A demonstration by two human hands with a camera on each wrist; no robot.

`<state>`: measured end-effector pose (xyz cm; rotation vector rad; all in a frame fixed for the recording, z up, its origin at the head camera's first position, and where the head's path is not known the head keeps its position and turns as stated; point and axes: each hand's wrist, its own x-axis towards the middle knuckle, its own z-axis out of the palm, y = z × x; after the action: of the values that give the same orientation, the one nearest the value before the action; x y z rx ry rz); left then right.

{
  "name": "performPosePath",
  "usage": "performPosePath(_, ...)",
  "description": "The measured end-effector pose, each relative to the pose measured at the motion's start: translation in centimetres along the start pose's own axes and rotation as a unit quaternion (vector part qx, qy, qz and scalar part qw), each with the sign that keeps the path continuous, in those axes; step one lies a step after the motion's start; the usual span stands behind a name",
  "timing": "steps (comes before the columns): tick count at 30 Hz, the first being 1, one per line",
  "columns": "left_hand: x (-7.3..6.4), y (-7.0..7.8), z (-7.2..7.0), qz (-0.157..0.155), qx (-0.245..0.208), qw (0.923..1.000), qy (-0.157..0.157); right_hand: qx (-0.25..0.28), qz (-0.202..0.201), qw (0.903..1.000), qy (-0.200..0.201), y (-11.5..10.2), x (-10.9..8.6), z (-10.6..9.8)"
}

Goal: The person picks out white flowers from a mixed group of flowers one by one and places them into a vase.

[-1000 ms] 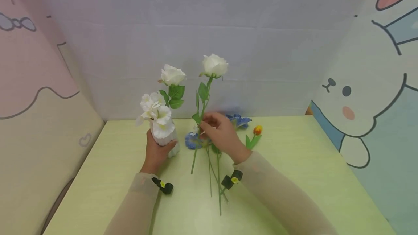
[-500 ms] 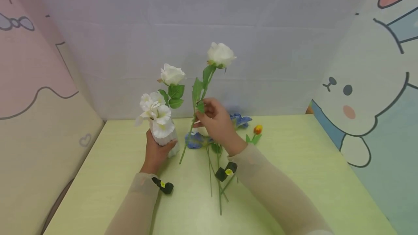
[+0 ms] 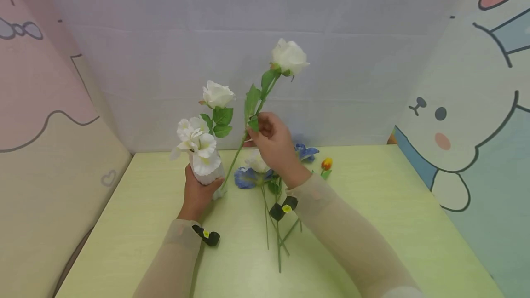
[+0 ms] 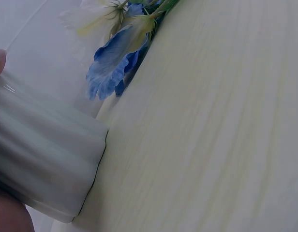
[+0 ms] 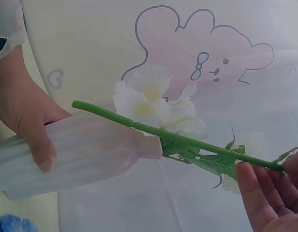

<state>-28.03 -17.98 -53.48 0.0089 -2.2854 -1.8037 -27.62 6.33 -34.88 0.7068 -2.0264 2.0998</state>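
Observation:
A white ribbed vase (image 5: 76,150) stands on the table, and my left hand (image 3: 199,193) grips it around its side. In the vase are a white iris (image 3: 198,144) leaning left and a white rose (image 3: 218,94) with green leaves. My right hand (image 3: 275,148) pinches the stem of another white rose (image 3: 290,57) between thumb and fingers. That rose tilts up to the right, its blossom high above the table. In the right wrist view its bare green stem (image 5: 187,140) crosses in front of the vase mouth, its lower end beside the vase rather than inside.
On the table (image 3: 372,224) lie a blue iris (image 3: 247,178), a white blossom (image 3: 256,162), another blue flower (image 3: 306,152) and an orange-yellow tulip (image 3: 326,164). Several thin stems (image 3: 279,247) cross toward the front. A white backdrop (image 3: 356,77) rises behind the table.
My right hand has lifted the held rose upward and tilted it more to the right, its stem end moving left toward the vase. My left hand and the vase have stayed put.

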Motion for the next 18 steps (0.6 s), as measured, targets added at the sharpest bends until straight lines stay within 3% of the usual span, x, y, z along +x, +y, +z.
performPosePath(11,0.0,-0.2,-0.2,0.01,-0.006,0.9999,-0.005,-0.003,-0.035,0.9984,0.045,-0.5,1.2,-0.3)
performPosePath(18,0.2,-0.4,-0.3,-0.011,-0.011,0.9997,-0.017,0.036,-0.068,0.9933,0.086,-1.1,2.0,-1.0)
